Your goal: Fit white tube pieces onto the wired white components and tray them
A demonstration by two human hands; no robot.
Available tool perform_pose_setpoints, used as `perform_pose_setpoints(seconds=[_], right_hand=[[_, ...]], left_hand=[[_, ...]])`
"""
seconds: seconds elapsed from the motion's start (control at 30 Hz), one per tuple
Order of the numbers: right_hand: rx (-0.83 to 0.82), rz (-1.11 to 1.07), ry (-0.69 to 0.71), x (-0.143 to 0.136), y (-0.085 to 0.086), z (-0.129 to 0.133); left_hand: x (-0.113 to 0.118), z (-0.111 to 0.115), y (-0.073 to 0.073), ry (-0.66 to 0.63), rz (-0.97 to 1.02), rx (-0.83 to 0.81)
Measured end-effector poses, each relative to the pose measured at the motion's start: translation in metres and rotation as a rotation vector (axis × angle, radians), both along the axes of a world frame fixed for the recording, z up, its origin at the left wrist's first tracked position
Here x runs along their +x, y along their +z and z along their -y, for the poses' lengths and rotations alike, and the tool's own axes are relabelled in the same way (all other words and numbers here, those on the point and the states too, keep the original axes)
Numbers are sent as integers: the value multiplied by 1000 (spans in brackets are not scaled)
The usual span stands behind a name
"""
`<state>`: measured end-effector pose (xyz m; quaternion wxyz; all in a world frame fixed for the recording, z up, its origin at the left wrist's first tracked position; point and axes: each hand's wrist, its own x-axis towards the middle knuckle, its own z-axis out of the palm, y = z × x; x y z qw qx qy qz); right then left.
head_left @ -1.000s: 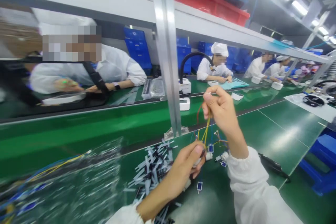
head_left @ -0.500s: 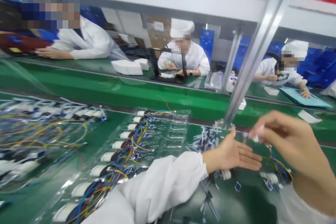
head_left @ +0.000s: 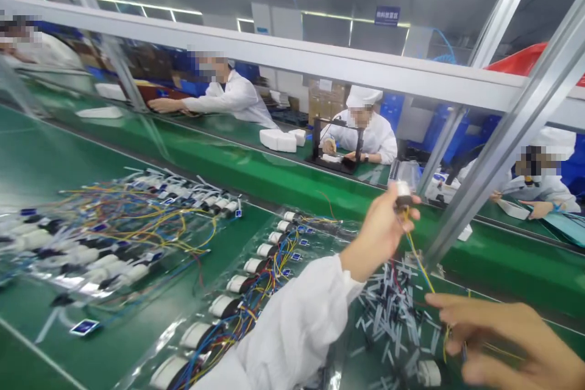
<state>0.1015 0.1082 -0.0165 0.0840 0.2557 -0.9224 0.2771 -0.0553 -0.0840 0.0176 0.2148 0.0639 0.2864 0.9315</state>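
Note:
My left hand (head_left: 381, 222) is raised over the far side of the bench, its fingers closed around a white-and-black cylindrical part (head_left: 403, 192). The part stands upright, white end up. Thin yellow and blue wires (head_left: 419, 259) hang from its underside toward my right hand (head_left: 503, 338). That hand is at the lower right, slightly blurred, with fingers bent and apart beside the wires. Whether a fingertip touches them is unclear. Below my hands lie a heap of short pale strips (head_left: 388, 304) and another white cylindrical part (head_left: 429, 373).
A clear plastic tray (head_left: 155, 347) holds a row of similar wired cylinders. Farther left lies a larger wired batch (head_left: 150, 213). A slanted metal post (head_left: 498, 128) rises at the right. Across the green divider (head_left: 256, 173), several people in white work, one behind a black frame (head_left: 315, 140).
My left hand, previously spread and empty, has risen and now grips the wired cylinder. My right hand has moved lower, its fingers farther apart. The view has shifted, showing more on the left.

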Motion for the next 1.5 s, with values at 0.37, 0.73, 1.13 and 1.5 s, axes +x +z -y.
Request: perform_pose_setpoints(seconds=[0.37,0.73,1.13,1.5], right_hand=[[270,391,-192,-83,-85,32],[171,494,-161,-86,-82,46],[59,438,-258,-78,-72,37],[-449,417,-370,-67,-35,43]], left_hand=[[-40,124,39,605,-76,167],[-53,145,34,740,9,250],[-57,139,36,801,112,254],[-51,123,40,728,26,162]])
